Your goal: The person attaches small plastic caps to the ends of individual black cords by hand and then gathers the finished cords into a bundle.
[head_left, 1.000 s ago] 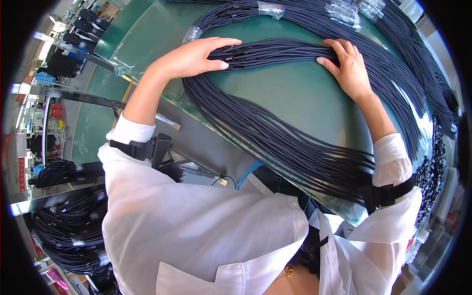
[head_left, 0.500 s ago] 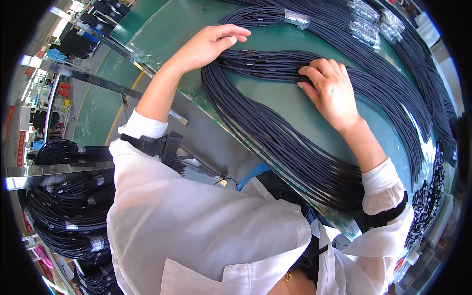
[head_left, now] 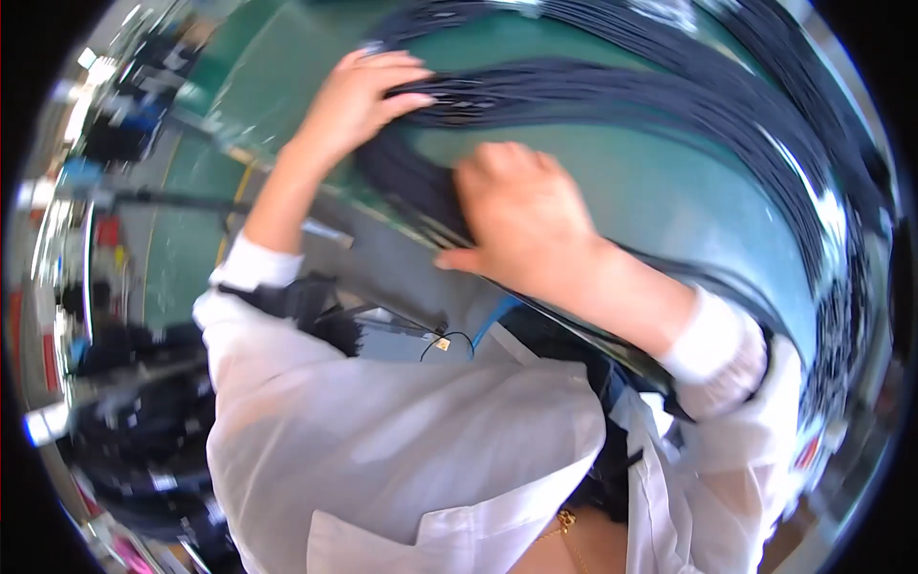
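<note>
A thick bundle of dark cables (head_left: 574, 91) bends in a loop on the green table. At the bend, my left hand (head_left: 356, 107) rests against it with fingers and thumb stretched out and apart. My right hand (head_left: 531, 215), smeared by motion, spans the near leg of the same bundle. Its thumb reaches over the near side and its fingers lie on the far side, curled round the cables. The part of the bundle beneath the right palm and forearm is hidden.
More dark cable bundles (head_left: 660, 48) lie along the far side of the green table (head_left: 612, 163). Many cable ends (head_left: 837, 349) gather at the right. Coiled cables (head_left: 143, 450) hang on a rack at the left. The table edge runs close to my body.
My right hand has moved left and nearer, from the far leg of the bundle to its near leg. My left hand has shifted slightly left in view, still at the bend.
</note>
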Action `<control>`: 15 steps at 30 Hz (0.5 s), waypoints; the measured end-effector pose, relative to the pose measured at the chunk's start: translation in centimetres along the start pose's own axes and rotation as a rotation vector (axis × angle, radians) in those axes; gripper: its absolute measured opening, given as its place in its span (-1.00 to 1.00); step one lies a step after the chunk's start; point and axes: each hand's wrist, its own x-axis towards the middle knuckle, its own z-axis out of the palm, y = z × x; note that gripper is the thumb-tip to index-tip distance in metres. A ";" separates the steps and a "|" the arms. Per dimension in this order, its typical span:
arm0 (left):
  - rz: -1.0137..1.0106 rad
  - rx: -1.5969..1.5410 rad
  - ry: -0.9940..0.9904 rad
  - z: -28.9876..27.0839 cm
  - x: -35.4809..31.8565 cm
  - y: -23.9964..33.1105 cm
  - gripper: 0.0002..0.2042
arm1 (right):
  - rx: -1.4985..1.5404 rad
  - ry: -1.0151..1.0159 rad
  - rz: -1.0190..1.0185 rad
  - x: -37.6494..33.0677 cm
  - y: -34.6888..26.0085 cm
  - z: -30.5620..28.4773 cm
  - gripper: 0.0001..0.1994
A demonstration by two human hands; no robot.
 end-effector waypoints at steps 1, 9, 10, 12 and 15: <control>-0.039 -0.136 -0.019 -0.1 1.0 0.8 -0.69 | -0.029 -0.037 0.009 0.6 -0.5 0.1 -0.52; -0.159 -0.122 0.034 1.9 -2.1 -2.5 -0.79 | -0.158 -0.078 0.121 0.5 1.4 0.4 -0.68; -0.130 -0.131 0.044 2.0 -1.5 -2.4 -0.79 | -0.093 -0.208 0.135 -0.7 2.4 -0.8 -0.67; -0.174 -0.213 0.036 1.8 -1.4 -1.8 -0.81 | -0.112 -0.132 0.210 -4.1 4.7 -0.1 -0.70; -0.205 -0.247 0.040 1.9 -1.6 -1.1 -0.81 | -0.159 -0.032 0.310 -11.0 7.1 -0.8 -0.78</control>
